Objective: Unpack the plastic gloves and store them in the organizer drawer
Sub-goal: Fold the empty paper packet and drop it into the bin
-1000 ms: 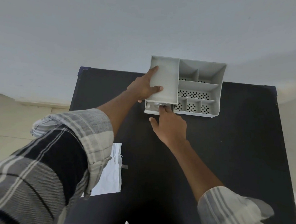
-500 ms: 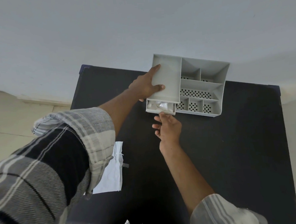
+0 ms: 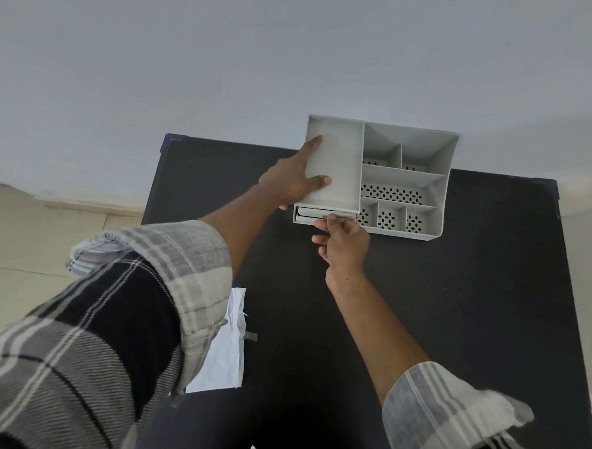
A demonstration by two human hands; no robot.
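- Left hand (image 3: 290, 181): gripped organizer (image 3: 419, 180) at its left wall, thumb inside.
- Right hand (image 3: 343, 244): pinched drawer (image 3: 307, 214) front, below organizer's left compartment.
- Drawer: nearly closed.

Place: I read a plain home room | dark surface (image 3: 464, 318) against bare pale wall (image 3: 211, 74) at 12 o'clock | beige tiled floor (image 3: 32, 255) at 9 o'clock
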